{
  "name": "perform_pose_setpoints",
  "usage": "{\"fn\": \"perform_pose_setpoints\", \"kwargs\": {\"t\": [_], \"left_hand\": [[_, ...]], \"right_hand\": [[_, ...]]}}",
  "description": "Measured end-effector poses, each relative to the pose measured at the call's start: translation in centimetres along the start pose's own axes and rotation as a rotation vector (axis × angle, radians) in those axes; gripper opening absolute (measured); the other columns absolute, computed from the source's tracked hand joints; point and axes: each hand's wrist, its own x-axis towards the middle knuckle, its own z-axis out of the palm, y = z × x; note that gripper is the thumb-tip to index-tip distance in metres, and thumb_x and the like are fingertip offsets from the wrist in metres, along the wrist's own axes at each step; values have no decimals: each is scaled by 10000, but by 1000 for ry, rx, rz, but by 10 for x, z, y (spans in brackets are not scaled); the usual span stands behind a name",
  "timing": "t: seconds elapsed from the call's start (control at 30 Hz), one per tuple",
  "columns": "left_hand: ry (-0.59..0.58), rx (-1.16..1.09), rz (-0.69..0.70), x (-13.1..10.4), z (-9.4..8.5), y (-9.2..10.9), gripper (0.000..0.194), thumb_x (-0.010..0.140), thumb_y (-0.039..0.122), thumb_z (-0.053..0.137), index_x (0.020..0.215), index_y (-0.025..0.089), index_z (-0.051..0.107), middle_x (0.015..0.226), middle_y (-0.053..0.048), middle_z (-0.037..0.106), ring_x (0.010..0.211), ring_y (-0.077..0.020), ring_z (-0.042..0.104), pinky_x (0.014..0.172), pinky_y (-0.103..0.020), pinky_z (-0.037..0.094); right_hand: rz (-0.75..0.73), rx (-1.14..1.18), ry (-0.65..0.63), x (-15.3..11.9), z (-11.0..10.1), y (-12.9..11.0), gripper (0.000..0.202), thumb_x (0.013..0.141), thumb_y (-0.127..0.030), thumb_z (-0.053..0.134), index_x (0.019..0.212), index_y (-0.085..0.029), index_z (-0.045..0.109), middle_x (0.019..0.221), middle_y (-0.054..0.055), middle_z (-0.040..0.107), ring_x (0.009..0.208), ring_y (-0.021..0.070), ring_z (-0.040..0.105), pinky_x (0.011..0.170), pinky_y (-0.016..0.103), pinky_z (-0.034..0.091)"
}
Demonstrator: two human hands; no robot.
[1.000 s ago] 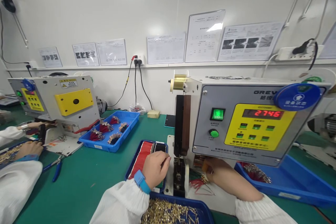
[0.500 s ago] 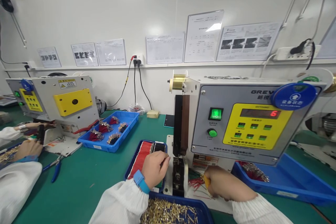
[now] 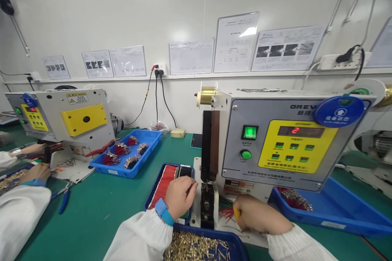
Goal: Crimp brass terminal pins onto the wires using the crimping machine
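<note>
Feeding step imo: left hand (image 3: 180, 195) fingers pinch a wire at the press (image 3: 208, 204) slot, right hand (image 3: 255, 214) pinches red wires (image 3: 227, 213) on the bench. Next needs steady aim w/ the slot.

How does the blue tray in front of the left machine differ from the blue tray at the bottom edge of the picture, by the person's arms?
The far blue tray holds separate bundles of red wires with metal ends; the near blue tray holds a loose heap of small brass-coloured metal pieces. The far tray shows whole, away from the person's hands; the near tray is cut off by the frame, between the person's sleeves. Both are shallow blue trays on the green table.
</note>
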Motion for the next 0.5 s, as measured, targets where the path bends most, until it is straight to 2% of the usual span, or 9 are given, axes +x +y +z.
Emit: {"fn": "perform_pose_setpoints", "kwargs": {"t": [0.13, 0.23, 0.33, 0.4, 0.5], "left_hand": [[2, 9, 2, 1, -1, 1, 226, 948, 247, 425, 799, 200, 588, 717, -20, 634, 675, -156, 594, 613, -259, 396], [0, 12, 3, 1, -1, 1, 224, 948, 248, 425, 802, 201, 588, 726, -19, 638, 683, -157, 598, 617, -258, 398], [-2, 13, -1, 1, -1, 1, 225, 948, 249, 423, 804, 202, 588, 730, -19, 640, 684, -157, 598, 620, -258, 399], [-7, 11, -4, 1, -1, 1, 228, 948, 250, 422, 800, 202, 588, 731, -22, 642, 683, -158, 598, 620, -259, 399], [-14, 10, -11, 1, -1, 1, 231, 947, 249, 421, 800, 202, 593, 731, -24, 642, 682, -158, 597, 618, -261, 402]], "right_hand": [[-51, 48, -2, -6, -4, 2, 151, 566, -51, 569, 599, -195, 538, 582, -9, 571, 570, 173, 563, 469, 248, 317], [-136, 304, -8, -6, -9, 14, 95, 691, -98, 525, 685, -192, 542, 598, 2, 601, 578, 166, 598, 494, 240, 396], [-210, 442, 147, 0, -11, 22, 128, 799, -136, 461, 696, -195, 508, 563, -7, 568, 508, 131, 548, 526, 238, 437], [-189, 444, 228, 5, -9, 22, 164, 831, -140, 434, 689, -205, 484, 524, -23, 529, 455, 120, 500, 498, 233, 420], [-134, 442, 229, 12, -3, 16, 207, 849, -128, 403, 671, -213, 466, 504, -21, 527, 440, 125, 511, 477, 228, 412]]}}
